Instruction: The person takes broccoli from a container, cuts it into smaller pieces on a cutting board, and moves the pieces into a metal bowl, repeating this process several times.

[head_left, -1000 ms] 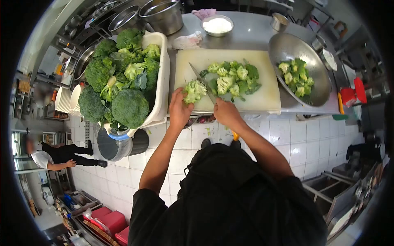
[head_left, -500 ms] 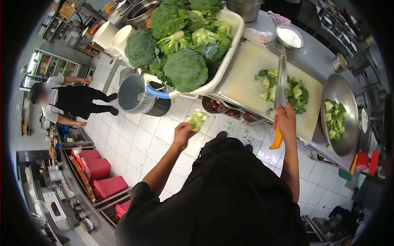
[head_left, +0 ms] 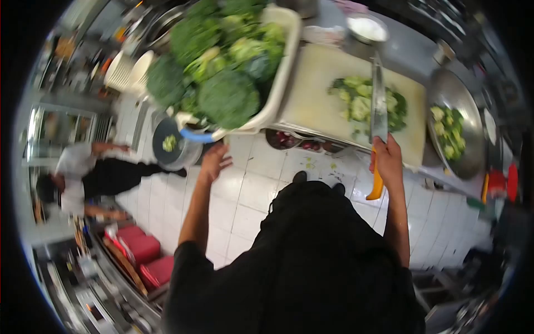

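Observation:
My right hand [head_left: 388, 160] is wrapped round the yellow handle of a chef's knife [head_left: 379, 108], whose long blade points away over the cutting board [head_left: 317, 72]. Cut broccoli florets [head_left: 359, 103] lie on the board, on both sides of the blade. Nothing is in my left hand [head_left: 215, 163]; its fingers are spread, just below the front corner of a white tub [head_left: 288, 55] heaped with broccoli heads [head_left: 228, 97]. A pale green broccoli trimming [head_left: 169, 143] shows within the mouth of the grey bin [head_left: 160, 129], left of that hand.
A steel bowl [head_left: 473, 119] right of the board holds more florets [head_left: 447, 131]. Behind the board stands a small bowl of white powder [head_left: 367, 28]. Red onions [head_left: 282, 140] sit below the counter. Another person [head_left: 111, 178] stands at the left, near red containers [head_left: 144, 249].
My left hand has let go of the broccoli trimming and moved left and up, its fingers opening. The trimming has travelled to the bin. My right hand still grips the knife over the board.

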### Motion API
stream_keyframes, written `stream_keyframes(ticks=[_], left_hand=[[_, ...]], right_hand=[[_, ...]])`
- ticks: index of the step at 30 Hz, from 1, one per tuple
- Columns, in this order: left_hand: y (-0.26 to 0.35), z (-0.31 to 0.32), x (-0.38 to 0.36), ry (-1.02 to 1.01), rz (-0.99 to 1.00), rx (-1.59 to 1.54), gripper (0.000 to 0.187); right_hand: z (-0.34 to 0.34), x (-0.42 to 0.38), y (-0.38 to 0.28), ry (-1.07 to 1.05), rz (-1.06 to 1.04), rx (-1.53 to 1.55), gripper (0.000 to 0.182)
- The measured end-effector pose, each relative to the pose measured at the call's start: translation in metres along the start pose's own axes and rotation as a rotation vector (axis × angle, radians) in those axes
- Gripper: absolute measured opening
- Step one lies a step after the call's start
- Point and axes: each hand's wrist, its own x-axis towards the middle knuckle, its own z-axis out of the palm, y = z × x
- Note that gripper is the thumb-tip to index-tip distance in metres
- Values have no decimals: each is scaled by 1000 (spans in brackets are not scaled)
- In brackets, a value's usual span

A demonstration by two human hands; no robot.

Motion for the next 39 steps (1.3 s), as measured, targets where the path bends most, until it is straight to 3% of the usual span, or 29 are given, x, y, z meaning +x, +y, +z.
stream_keyframes(ticks=[1, 5, 10, 13, 16, 22, 25, 34, 37, 39], left_hand=[[-2, 39, -3, -132, 2, 110, 78], [40, 212, -73, -644, 435, 433, 60], [91, 355, -99, -542, 1148, 767, 56], [98, 416, -85, -485, 1365, 896, 57], [109, 466, -75, -482, 1423, 1142, 61], [110, 510, -35, -641, 1317, 1481, 62], [104, 512, -32, -655, 1406, 1438, 54], [119, 513, -35, -499, 1237, 1307, 42], [110, 530, -36, -299, 1552, 1263, 42], [105, 553, -46, -322, 1362, 1338, 43]], right_hand=[[-10, -7, 0, 15, 27, 22, 19], [-43, -29, -2, 93, 93, 74, 21], [-80, -44, 0, 164, 109, 61, 20], [-98, -51, 8, 177, 125, 71, 17], [-110, -58, 22, 179, 154, 68, 17], [-128, -67, 60, 132, 90, -40, 19], [-137, -66, 81, 118, 146, -86, 24], [-166, -57, 89, 81, 113, -227, 26], [-173, -54, 77, 54, 183, -221, 27], [-172, -50, 87, 74, 133, -270, 28]])
